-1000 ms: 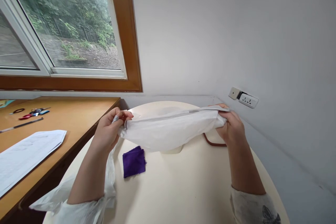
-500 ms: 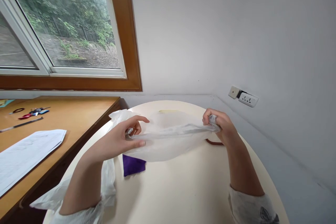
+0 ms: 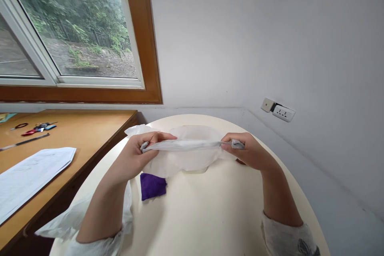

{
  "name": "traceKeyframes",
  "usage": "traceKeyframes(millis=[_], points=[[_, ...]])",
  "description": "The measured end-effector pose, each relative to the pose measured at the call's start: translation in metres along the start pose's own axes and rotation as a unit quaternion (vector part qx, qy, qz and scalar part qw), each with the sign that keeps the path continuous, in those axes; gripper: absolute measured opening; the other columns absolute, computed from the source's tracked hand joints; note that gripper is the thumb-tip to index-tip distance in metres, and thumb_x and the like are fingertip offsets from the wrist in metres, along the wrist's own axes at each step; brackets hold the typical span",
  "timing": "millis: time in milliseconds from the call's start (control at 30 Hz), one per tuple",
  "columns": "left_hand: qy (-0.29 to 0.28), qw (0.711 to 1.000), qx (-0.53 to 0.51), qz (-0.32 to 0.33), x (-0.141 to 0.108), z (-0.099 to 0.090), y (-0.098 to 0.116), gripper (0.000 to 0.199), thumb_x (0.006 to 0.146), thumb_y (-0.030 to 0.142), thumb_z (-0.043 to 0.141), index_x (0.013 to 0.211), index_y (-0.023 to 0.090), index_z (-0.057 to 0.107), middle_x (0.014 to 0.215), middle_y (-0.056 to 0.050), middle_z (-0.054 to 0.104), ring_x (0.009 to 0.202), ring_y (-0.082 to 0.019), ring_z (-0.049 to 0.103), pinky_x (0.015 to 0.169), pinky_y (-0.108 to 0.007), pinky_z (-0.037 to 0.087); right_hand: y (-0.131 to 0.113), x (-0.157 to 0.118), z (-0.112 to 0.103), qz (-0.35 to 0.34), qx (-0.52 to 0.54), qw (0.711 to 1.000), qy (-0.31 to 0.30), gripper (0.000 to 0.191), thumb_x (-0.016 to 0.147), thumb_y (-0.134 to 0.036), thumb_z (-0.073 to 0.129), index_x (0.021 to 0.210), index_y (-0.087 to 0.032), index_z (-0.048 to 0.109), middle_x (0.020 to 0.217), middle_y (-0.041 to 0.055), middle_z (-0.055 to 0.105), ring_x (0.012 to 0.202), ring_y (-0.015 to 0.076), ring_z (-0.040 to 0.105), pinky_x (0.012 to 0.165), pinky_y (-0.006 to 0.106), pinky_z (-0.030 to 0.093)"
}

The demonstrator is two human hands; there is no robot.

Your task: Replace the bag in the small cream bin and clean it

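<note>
A thin, white, see-through plastic sheet (image 3: 192, 146) is stretched level between my two hands, its upper edge gathered into a narrow band. My left hand (image 3: 136, 154) pinches one end of that band, and a crumpled bit pokes out behind the fingers. At the other end my right hand (image 3: 250, 150) is closed, with a twisted tip of the sheet showing between thumb and fingers. Below the band, the sheet hangs over the table and covers whatever lies beneath. A small purple cloth piece (image 3: 153, 186) lies on the table just below my left hand.
The round cream table (image 3: 195, 216) fills the foreground. More white sheet (image 3: 67, 218) drapes over its left edge. On the wooden desk (image 3: 99, 128) lie papers (image 3: 36, 172), a pen (image 3: 25, 142) and keys (image 3: 42, 127). A wall socket (image 3: 283, 113) is at right.
My hands have come closer together, and the sheet's edge has bunched into a tighter band. My right hand moved left and slightly down, now covering more of the dark red object beneath it.
</note>
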State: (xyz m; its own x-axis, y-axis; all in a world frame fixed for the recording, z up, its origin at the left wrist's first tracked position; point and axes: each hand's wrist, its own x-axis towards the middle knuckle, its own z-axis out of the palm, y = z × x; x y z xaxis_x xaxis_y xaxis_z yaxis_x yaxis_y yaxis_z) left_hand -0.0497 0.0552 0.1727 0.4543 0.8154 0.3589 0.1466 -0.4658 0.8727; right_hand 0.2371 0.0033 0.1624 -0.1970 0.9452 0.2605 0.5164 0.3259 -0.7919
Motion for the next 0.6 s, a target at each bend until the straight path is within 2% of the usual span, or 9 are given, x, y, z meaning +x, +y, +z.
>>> traceKeyframes(millis=[100,200,300,433,500,600], points=[[0.026,0.999,-0.029,-0.010,0.001,0.009,-0.004,0.032,0.072,0.018,0.053,0.057,0.020,0.025,0.085,-0.004,0.065,0.070,-0.015,0.052,0.059,-0.024,0.035,-0.005,0.003,0.005,-0.049,0.030,0.997,0.056,0.028,0.085,-0.040,0.047,0.067,-0.019,0.053,0.082,0.0024,0.054,0.067,0.0120,0.049,0.058,0.025,0.039],[0.052,0.998,-0.035,-0.010,0.004,0.022,-0.005,0.026,0.072,0.015,0.049,0.059,0.020,0.027,0.074,0.000,0.060,0.059,-0.011,0.045,0.052,-0.022,0.030,-0.009,0.008,0.014,-0.062,0.068,0.992,0.087,0.024,0.088,-0.036,0.041,0.078,-0.020,0.056,0.098,0.0050,0.057,0.083,0.0152,0.053,0.070,0.027,0.041],[0.082,0.995,-0.050,-0.012,0.005,0.038,-0.002,0.021,0.072,0.012,0.045,0.061,0.020,0.028,0.061,0.004,0.049,0.052,-0.009,0.036,0.049,-0.021,0.025,-0.011,0.012,0.024,-0.068,0.071,0.989,0.112,0.018,0.088,-0.031,0.042,0.088,-0.022,0.057,0.089,0.0023,0.058,0.080,0.0141,0.053,0.069,0.024,0.041],[0.087,0.989,-0.119,-0.028,0.002,0.052,0.006,0.019,0.073,0.016,0.045,0.066,0.021,0.028,0.051,0.007,0.034,0.045,-0.008,0.026,0.045,-0.021,0.022,-0.016,0.011,0.031,-0.086,0.059,0.988,0.111,0.018,0.088,-0.028,0.041,0.088,-0.023,0.059,0.087,0.0016,0.057,0.077,0.0133,0.052,0.065,0.023,0.040],[0.085,0.986,-0.142,-0.032,0.000,0.057,0.010,0.016,0.073,0.017,0.044,0.069,0.022,0.030,0.049,0.008,0.032,0.044,-0.008,0.024,0.043,-0.021,0.021,-0.019,0.009,0.033,-0.090,0.060,0.990,0.095,0.022,0.089,-0.030,0.039,0.087,-0.022,0.059,0.083,0.0014,0.057,0.070,0.0121,0.050,0.060,0.023,0.039],[0.116,0.981,-0.153,-0.033,-0.002,0.064,0.017,0.010,0.073,0.018,0.043,0.072,0.023,0.035,0.050,0.007,0.035,0.042,-0.009,0.024,0.042,-0.021,0.020,-0.024,0.006,0.036,-0.115,0.067,0.989,0.069,0.021,0.088,-0.033,0.041,0.085,-0.021,0.058,0.079,0.0007,0.056,0.061,0.0104,0.046,0.056,0.023,0.037]])
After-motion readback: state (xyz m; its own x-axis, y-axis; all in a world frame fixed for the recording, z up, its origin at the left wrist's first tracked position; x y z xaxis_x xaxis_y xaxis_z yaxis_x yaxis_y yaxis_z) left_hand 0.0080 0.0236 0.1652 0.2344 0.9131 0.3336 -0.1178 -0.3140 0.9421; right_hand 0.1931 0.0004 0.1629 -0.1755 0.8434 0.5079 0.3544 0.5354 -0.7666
